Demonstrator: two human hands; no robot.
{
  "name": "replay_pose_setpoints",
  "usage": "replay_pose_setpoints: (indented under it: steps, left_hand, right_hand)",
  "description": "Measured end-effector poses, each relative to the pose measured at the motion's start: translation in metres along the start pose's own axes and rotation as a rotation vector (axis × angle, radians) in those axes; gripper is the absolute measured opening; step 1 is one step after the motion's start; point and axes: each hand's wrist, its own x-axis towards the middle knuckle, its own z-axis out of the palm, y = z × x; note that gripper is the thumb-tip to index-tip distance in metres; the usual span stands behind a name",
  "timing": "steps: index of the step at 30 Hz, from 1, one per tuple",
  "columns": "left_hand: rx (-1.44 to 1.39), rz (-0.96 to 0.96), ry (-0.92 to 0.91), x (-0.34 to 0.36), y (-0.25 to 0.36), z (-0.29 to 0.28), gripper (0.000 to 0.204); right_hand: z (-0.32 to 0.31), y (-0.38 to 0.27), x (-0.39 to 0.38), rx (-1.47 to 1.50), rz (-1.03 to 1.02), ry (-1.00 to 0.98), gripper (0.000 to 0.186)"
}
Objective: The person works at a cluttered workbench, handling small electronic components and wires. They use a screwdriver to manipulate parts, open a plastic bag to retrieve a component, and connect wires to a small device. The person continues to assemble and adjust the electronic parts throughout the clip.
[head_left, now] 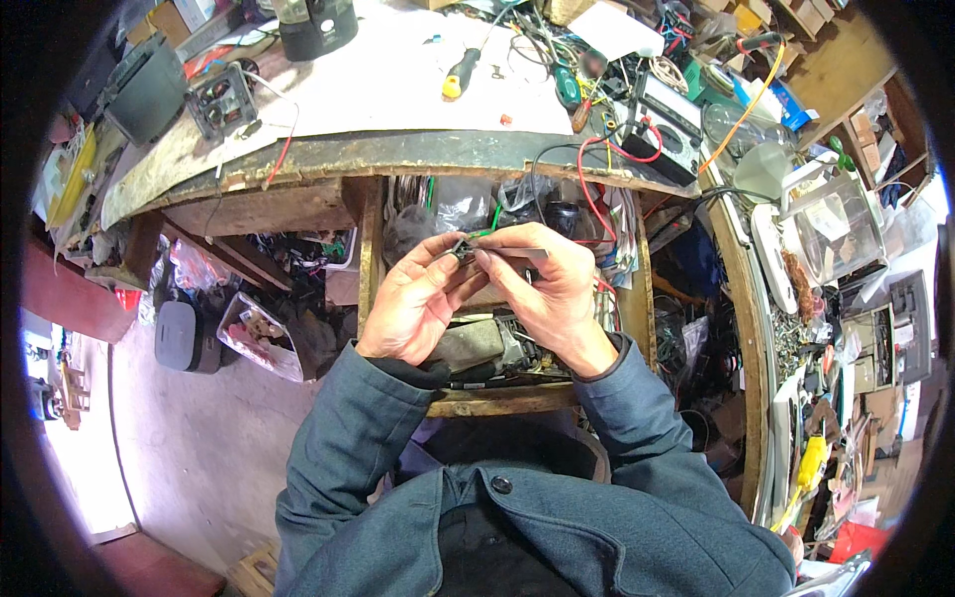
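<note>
Above an open drawer full of parts, my two hands meet at the fingertips. My left hand (410, 303) pinches a small dark part (463, 250) with a metallic glint, too small to name. My right hand (547, 294) is closed, thumb and fingers pressed at the same part from the other side. A thin greyish edge shows along the right fingers; I cannot tell what it belongs to. Beneath the hands, the wooden drawer (507, 402) holds a grey boxy device (468, 343), clear plastic bags (463, 204) and cables.
The worn workbench (398, 149) stands beyond the drawer. On it lie a yellow-and-black screwdriver (461, 75), a green-handled screwdriver (567, 87), a black meter-like box (662, 124) with red and black leads, and a small square fan (221, 102). Clutter crowds the right-hand shelf; a bin (264, 338) stands lower left.
</note>
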Motion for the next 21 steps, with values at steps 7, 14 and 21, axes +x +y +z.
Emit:
replay_pose_setpoints:
  steps: [7,14,21]
  left_hand:
    - [-0.008,-0.001,0.014,-0.0009,0.0007,0.0021,0.027]
    - [0.004,-0.008,0.006,-0.0003,0.0005,0.0041,0.028]
    - [0.074,-0.008,-0.002,-0.0003,-0.0005,0.0014,0.032]
  right_hand:
    - [0.0037,-0.0044,0.0001,0.241,0.123,0.026,0.01]
    - [0.0028,-0.0009,-0.0001,0.331,0.174,0.035,0.007]
    - [0.0042,-0.0003,-0.0012,0.436,0.258,0.082,0.005]
